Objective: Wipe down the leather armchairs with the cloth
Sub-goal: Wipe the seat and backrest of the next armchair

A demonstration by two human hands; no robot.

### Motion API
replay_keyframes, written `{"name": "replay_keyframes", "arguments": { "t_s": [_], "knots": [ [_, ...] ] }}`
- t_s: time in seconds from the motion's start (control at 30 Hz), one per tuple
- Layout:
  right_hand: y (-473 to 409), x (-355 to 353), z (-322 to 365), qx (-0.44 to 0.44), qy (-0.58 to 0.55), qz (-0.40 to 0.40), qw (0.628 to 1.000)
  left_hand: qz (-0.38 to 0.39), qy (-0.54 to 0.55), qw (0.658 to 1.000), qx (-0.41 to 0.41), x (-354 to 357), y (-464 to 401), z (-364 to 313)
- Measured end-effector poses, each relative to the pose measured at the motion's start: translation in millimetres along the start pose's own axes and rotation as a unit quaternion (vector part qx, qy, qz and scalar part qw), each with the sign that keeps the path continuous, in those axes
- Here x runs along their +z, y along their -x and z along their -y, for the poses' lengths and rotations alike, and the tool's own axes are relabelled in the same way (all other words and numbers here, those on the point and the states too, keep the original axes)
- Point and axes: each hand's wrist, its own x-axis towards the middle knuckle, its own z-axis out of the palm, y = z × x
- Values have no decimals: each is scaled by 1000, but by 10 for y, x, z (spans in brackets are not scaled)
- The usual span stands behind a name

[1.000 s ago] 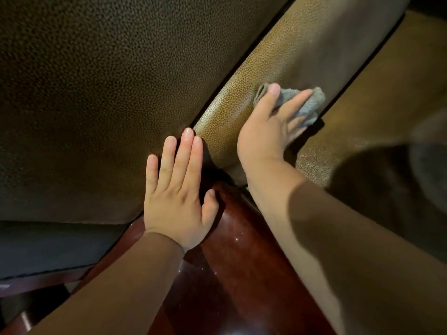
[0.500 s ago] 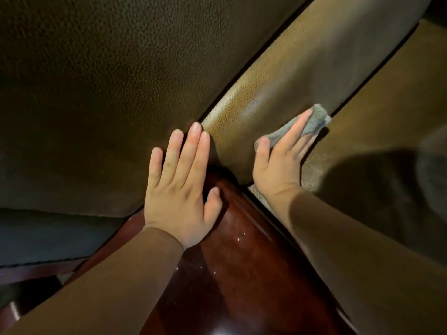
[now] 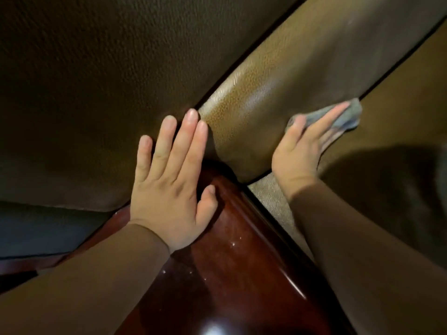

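L hand (image 3: 169, 187): flat, fingers straight & together, palm down where the wooden arm cap meets the leather; fingertips on the dark cushion, thumb on the wood. Holds nothing.
R hand (image 3: 302, 151): fingers straight, pressing the cloth onto the leather on the far side of the padded armrest from the L hand; blurred.
Cloth (image 3: 346, 117): grey, bunched, under R fingers, sticking out past the fingertips, at the seam along the armrest's edge.
Padded armrest (image 3: 278, 97): tan pebbled leather w/ a sheen, runs diagonally betw. the hands.
Wooden arm cap (image 3: 232, 257): glossy dark red, just below the armrest's near end.
Dark cushion (image 3: 92, 88): brown leather, L of the armrest.
Sleeves: brown, both arms.
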Motion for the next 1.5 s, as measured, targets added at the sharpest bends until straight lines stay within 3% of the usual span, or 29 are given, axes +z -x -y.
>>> {"name": "replay_keyframes", "arguments": {
  "t_s": [0.07, 0.17, 0.23, 0.3, 0.37, 0.47, 0.5, 0.57, 0.63, 0.7, 0.73, 0.8, 0.87, 0.93, 1.0, 1.07, 1.2, 1.3, 1.37, 1.43, 1.5],
  "knots": [
    [75, 19, -10, 17, 21, 21, 999, 7, -1, 1000, 4, 5, 3, 10],
    [596, -9, -88, -38, 101, 154, 982, 9, -2, 1000, -8, 2, 12, 2],
    [752, -82, -128, -60, 114, 195, 972, 6, -6, 1000, -9, -2, 19, -3],
    [520, -149, -150, -100, 139, 190, 967, 5, -2, 1000, -9, -4, 16, -2],
    [28, -178, -116, -139, 159, 136, 968, 7, 2, 1000, -11, -6, 7, -6],
    [-464, -224, 220, -64, 71, 6, 995, 7, 2, 1000, -6, 7, -16, -11],
    [-384, -229, 335, -59, 59, 1, 997, 12, 5, 1000, -4, 8, -17, -15],
    [86, -177, 435, -145, 105, 87, 980, 13, 9, 1000, -9, -7, -5, -14],
    [519, -247, 456, -218, 174, 204, 938, 9, 11, 1000, -12, -18, 0, -20],
    [200, -332, 384, -243, 210, 168, 932, 4, 15, 1000, -10, -12, -2, -16],
    [-143, -348, 380, -218, 182, 113, 952, 1, 17, 1000, -9, -4, -4, -14],
    [-891, -397, 429, -74, 111, 7, 991, 3, 18, 1000, -4, 13, -1, -10],
    [-1068, -406, 562, -1, 47, -11, 999, 2, 18, 1000, -7, 38, 12, 8],
    [-548, -335, 575, -72, 72, 68, 992, 4, 15, 1000, -15, 42, 28, 4],
    [274, -328, 553, -189, 127, 193, 954, 13, 3, 1000, -24, 28, 11, -31],
    [667, -375, 494, -183, 120, 250, 943, 35, -24, 999, -25, -18, -5, -83],
    [-300, -512, 632, -143, 145, 148, 968, 42, -15, 992, 119, -248, -444, -217],
    [-767, -648, 709, -83, 159, 143, 973, 3, 14, 981, 194, -403, -1321, -421],
    [-490, -588, 690, -135, 220, 178, 950, 20, 10, 970, 240, -411, -1786, -584],
    [-133, -543, 533, -182, 210, 235, 932, 43, -4, 960, 277, -320, -1976, -656],
    [-132, -558, 308, -206, 165, 209, 942, 44, -13, 957, 286, -223, -1979, -648]
  ]
}}
